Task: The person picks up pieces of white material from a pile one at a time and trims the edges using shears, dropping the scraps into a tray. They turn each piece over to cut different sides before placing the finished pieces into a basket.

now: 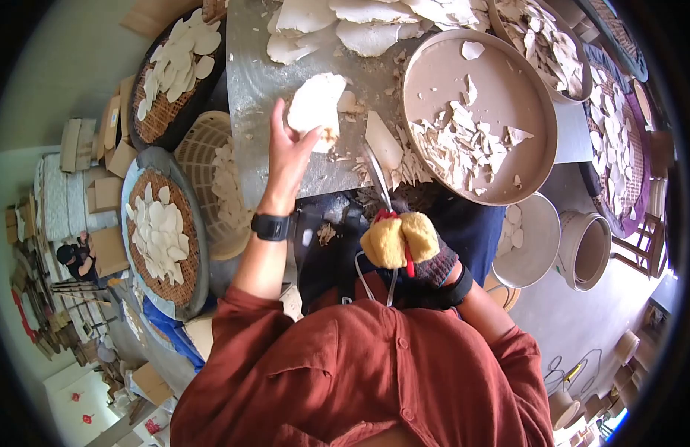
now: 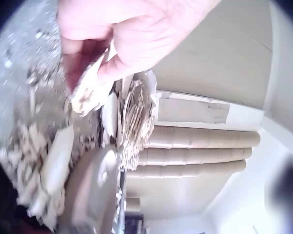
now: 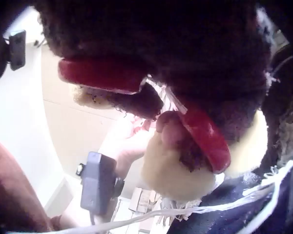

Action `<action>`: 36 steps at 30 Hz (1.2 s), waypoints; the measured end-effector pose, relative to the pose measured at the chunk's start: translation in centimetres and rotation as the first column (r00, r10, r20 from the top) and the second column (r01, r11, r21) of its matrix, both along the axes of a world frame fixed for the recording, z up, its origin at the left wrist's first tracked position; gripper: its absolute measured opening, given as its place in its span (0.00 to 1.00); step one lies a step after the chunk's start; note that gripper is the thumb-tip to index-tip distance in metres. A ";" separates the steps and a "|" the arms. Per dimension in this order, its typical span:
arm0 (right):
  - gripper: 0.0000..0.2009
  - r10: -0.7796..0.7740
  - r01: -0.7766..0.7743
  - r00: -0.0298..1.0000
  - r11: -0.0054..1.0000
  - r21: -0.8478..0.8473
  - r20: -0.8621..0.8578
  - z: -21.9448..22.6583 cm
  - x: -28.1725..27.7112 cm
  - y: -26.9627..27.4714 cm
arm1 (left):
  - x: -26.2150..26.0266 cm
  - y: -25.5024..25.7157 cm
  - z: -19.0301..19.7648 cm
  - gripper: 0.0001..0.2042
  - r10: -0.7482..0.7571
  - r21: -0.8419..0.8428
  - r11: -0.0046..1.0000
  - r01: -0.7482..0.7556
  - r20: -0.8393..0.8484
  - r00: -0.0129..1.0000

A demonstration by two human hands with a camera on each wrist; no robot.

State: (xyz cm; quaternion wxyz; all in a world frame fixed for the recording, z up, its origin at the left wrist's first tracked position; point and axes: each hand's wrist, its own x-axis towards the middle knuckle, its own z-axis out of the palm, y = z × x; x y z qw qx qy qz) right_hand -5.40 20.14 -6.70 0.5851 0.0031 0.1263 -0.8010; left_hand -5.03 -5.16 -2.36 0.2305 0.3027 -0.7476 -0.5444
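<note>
My bare left hand point(image 1: 291, 153) pinches a white, flat, irregular slice point(image 1: 316, 104) over the metal table; in the left wrist view the fingers and thumb grip the slice point(image 2: 90, 92) by its edge. My right hand point(image 1: 427, 257), in a dark knitted glove with yellow padding point(image 1: 390, 242), grips red-handled scissors point(image 1: 376, 173), whose blades point up toward the table edge. The right wrist view shows the red handles point(image 3: 207, 139) apart, with gloved fingers around them. A pale piece point(image 1: 384, 140) lies on the table beside the blades.
A round tray point(image 1: 535, 141) with white scraps stands at the table's right. Large slices point(image 1: 367, 37) lie at the back of the metal table point(image 1: 248, 89). Woven trays and a basket point(image 1: 200, 138) of slices stand left; a white bucket point(image 1: 583, 249) stands right. A person point(image 1: 80, 257) is far left.
</note>
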 end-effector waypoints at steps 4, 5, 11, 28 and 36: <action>0.11 0.221 -0.008 0.840 0.919 0.395 -0.495 2.6 0.2 0.9 | -1.9 0.0 0.9 0.27 -0.152 -0.718 0.657 0.229 0.170 0.974; 0.12 0.264 -0.087 0.901 0.886 0.455 -0.343 3.3 0.0 0.8 | -2.0 0.1 0.8 0.26 -0.327 -0.673 0.649 0.354 0.173 0.929; 0.14 0.315 0.268 0.246 0.887 0.377 -0.916 6.6 -1.0 1.0 | -3.5 3.6 -2.0 0.14 -0.441 -0.726 0.488 0.484 0.274 0.855; 0.17 0.019 0.214 0.816 0.918 0.334 -0.577 -3.3 -0.4 0.0 | 4.0 8.9 1.0 0.20 -0.256 0.381 0.892 0.245 -0.021 0.966; 0.14 -0.150 0.151 0.988 0.988 0.043 -0.024 -3.6 -0.1 0.3 | 3.6 6.6 2.2 0.21 -0.393 0.497 0.816 0.295 0.103 0.914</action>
